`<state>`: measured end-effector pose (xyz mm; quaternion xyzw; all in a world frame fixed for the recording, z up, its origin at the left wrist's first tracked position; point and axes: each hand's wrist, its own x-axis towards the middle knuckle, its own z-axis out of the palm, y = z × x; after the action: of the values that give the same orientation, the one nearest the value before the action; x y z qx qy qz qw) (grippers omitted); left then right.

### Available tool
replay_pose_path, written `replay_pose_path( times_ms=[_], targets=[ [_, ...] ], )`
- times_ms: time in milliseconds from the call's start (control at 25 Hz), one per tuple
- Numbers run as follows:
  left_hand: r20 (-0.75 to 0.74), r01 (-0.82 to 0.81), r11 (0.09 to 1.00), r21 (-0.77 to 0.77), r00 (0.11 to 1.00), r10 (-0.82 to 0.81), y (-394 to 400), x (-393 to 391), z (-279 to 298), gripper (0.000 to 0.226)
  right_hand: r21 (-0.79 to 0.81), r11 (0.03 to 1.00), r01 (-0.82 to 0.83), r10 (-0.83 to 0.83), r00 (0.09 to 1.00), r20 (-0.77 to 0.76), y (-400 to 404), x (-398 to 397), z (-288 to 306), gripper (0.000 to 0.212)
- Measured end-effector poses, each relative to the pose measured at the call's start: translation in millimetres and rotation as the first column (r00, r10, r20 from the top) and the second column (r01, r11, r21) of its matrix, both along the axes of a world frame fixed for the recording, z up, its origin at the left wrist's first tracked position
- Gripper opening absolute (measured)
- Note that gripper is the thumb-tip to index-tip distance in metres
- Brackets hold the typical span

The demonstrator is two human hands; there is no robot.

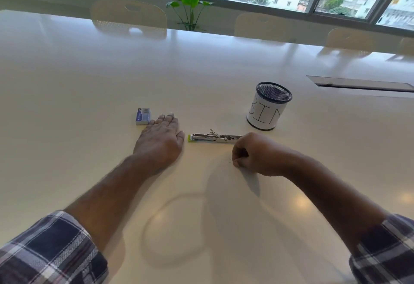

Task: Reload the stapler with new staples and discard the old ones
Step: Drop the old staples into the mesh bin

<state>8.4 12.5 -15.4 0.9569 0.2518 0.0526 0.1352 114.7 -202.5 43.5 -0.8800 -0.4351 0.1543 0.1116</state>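
Observation:
A small metal stapler (214,138) with a green end lies opened out flat on the white table (89,82), between my hands. My left hand (160,139) rests palm down and flat just left of it, fingers together, holding nothing. A blue staple box (142,116) lies closed just beyond that hand's fingertips. My right hand (253,152) is curled into a loose fist at the stapler's right end, fingertips pinched near the table; whether it holds anything is hidden. Tiny dark specks (230,161) lie on the table beside it.
A mesh cup wrapped in white paper marked "BIN" (267,109) stands upright behind the stapler's right end. A cable hatch (358,83) is set in the table at the far right. Chairs and a potted plant (190,8) line the far edge.

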Motion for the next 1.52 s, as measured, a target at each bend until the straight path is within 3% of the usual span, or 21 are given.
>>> replay_pose_path(
  times_ms=[200, 440, 560, 760, 920, 1160, 1520],
  targets=[
    [0.005, -0.005, 1.000, -0.005, 1.000, 0.005, -1.0, 0.9, 0.3, 0.058, -0.100, 0.993, -0.059, 0.059, 0.998, -0.009, 2.0, 3.0, 3.5, 0.009],
    [0.003, -0.001, 1.000, -0.008, 1.000, 0.001, -1.1, 0.2, 0.9, 0.059, -0.093, 0.988, -0.124, 0.126, 0.992, 0.016, -2.6, 4.5, -1.6, 0.006],
    [0.007, -0.004, 1.000, -0.009, 1.000, 0.004, -0.8, 0.0, 0.4, 0.059, -0.053, 0.988, -0.145, 0.146, 0.989, 0.019, -5.6, 5.5, -5.2, 0.011],
    [0.009, -0.003, 1.000, -0.005, 1.000, 0.003, -0.1, 0.5, -1.4, 0.059, 0.169, 0.986, -0.019, 0.039, 0.993, -0.116, -12.2, 9.7, -9.2, 0.010],
    [0.009, -0.010, 1.000, -0.003, 1.000, 0.010, -0.6, 0.9, -0.6, 0.059, 0.199, 0.979, 0.034, -0.004, 0.989, -0.146, -7.9, 6.3, -9.9, 0.010],
    [0.006, -0.014, 1.000, -0.005, 1.000, 0.014, -1.3, 1.0, -0.7, 0.059, 0.092, 0.995, -0.026, 0.022, 0.999, 0.039, 7.3, -2.9, -4.0, 0.005],
    [0.027, -0.029, 1.000, 0.005, 0.999, 0.029, -2.4, 1.3, -2.6, 0.059, -0.095, 0.986, -0.133, 0.129, 0.990, -0.052, 13.4, 8.7, 7.6, 0.008]
  ],
)
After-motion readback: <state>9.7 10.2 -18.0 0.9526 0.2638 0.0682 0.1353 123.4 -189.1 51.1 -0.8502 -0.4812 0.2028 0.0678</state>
